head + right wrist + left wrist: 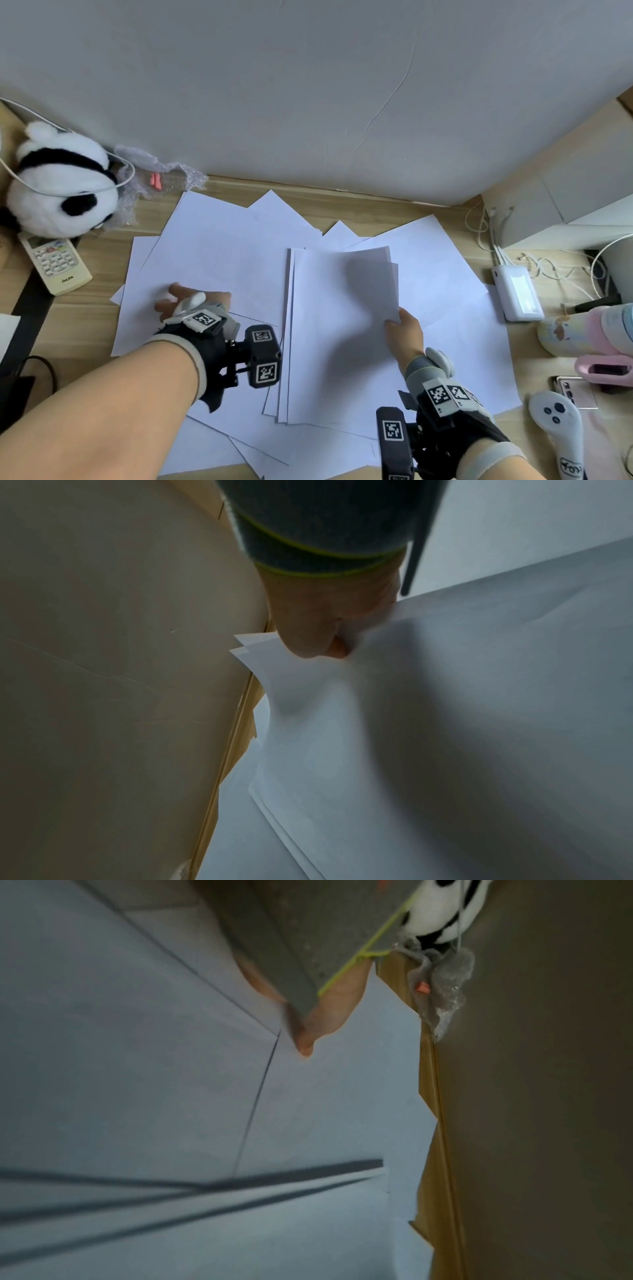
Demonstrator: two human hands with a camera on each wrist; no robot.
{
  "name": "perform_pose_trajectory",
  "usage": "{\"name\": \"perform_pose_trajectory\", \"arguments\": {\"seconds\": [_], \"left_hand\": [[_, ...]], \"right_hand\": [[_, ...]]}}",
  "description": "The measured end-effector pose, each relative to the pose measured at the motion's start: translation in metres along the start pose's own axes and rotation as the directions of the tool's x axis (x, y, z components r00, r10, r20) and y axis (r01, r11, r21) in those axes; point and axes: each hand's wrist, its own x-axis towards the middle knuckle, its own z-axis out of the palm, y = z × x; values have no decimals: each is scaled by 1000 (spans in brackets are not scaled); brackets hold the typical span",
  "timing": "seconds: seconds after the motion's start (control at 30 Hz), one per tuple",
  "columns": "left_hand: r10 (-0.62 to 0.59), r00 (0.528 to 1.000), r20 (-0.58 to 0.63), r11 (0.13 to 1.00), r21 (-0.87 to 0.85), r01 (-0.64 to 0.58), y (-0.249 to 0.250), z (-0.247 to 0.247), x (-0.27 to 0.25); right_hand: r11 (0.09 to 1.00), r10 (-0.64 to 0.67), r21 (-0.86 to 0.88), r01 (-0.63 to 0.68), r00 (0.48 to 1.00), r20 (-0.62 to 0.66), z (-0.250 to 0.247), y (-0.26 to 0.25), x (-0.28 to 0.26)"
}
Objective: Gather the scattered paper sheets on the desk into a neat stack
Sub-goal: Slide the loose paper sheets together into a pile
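Note:
Several white paper sheets [219, 246] lie scattered and overlapping across the wooden desk [349, 205]. A partly gathered stack [329, 335] sits in the middle. My right hand [402, 325] pinches the right edge of a few top sheets [308, 685] and lifts them, so they curl upward. My left hand [178, 301] rests with straight fingers [304, 1042] flat on a sheet at the left [325, 1110], holding nothing.
A panda plush [58, 185] and a remote [56, 263] lie at the left, with bubble wrap [154, 171] by the wall. At the right are a white power bank [519, 291], cables, a controller [556, 421], a phone and pastel items.

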Motion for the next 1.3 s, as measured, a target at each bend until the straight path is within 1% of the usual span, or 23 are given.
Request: {"name": "perform_pose_trajectory", "arguments": {"seconds": [0.07, 0.1, 0.17, 0.23, 0.3, 0.37, 0.4, 0.47, 0.53, 0.57, 0.6, 0.67, 0.73, 0.77, 0.83, 0.97, 1.0, 1.03, 1.07, 1.1, 1.17, 1.23, 1.3], "left_hand": [[-14, 999, -53, 999, -44, 12, -8, -1, 4], [25, 997, -73, 998, -55, -29, -12, -4, 4], [85, 996, -41, 996, -1, -85, -17, -5, 6], [116, 993, -12, 992, 60, -115, -21, -8, 6], [151, 988, -20, 986, 71, -149, -26, -12, 7], [178, 982, -59, 982, 71, -173, -29, -14, 13], [183, 980, -84, 983, 50, -179, -28, -18, 18], [173, 977, -122, 983, -46, -180, -24, -30, 38], [154, 981, -119, 974, -147, -171, -17, -43, 54], [157, 982, -108, 972, -161, -173, -15, -49, 60], [161, 982, -98, 977, -124, -173, -13, -54, 64], [183, 980, -75, 983, 24, -181, -10, -60, 71], [201, 979, -43, 966, 176, -191, -6, -66, 74], [197, 980, -34, 956, 227, -184, -5, -68, 78], [183, 983, -15, 947, 273, -172, -3, -73, 84], [179, 984, 20, 941, 288, -177, -3, -79, 84], [199, 979, 30, 949, 243, -201, -3, -77, 83], [222, 975, 29, 961, 160, -224, -4, -74, 85], [258, 966, 15, 965, 39, -258, -5, -72, 87], [288, 958, -16, 953, -93, -288, -6, -71, 87], [354, 931, -88, 881, -304, -363, -10, -73, 86], [423, 898, -121, 816, -380, -436, -13, -83, 84], [471, 872, -137, 786, -383, -485, -15, -97, 81]], "right_hand": [[1000, -12, 17, 12, 1000, 0, -4, -2, 2], [999, -17, 27, 17, 1000, -2, -5, -3, 3], [999, -14, 49, 14, 1000, -11, -7, -6, 6], [997, -5, 75, 7, 1000, -25, -9, -9, 10], [996, -4, 86, 8, 999, -39, -10, -12, 13], [996, -10, 91, 14, 999, -43, -11, -15, 15], [996, -10, 93, 14, 999, -40, -12, -15, 15], [996, -10, 87, 13, 999, -31, -10, -15, 14], [996, -4, 90, 6, 1000, -22, -8, -13, 13], [996, 0, 92, 2, 1000, -15, -6, -13, 13], [995, 2, 95, -1, 1000, -11, -5, -11, 13], [995, 3, 98, -3, 1000, -3, -2, -11, 13], [996, 2, 91, -2, 1000, 3, 0, -10, 14], [996, 4, 87, -4, 1000, 3, 1, -10, 15], [996, 10, 85, -10, 1000, 7, 3, -10, 14], [996, 19, 84, -20, 1000, 22, 9, -9, 11], [996, 21, 82, -23, 1000, 20, 9, -9, 10], [997, 22, 75, -24, 1000, 22, 10, -9, 8], [997, 25, 72, -26, 999, 25, 11, -10, 7], [997, 27, 75, -29, 999, 28, 12, -11, 6], [996, 25, 87, -27, 999, 33, 11, -16, 3], [995, 14, 97, -18, 999, 49, 10, -24, -1], [992, -12, 127, 0, 995, 94, 9, -35, -7]]}}
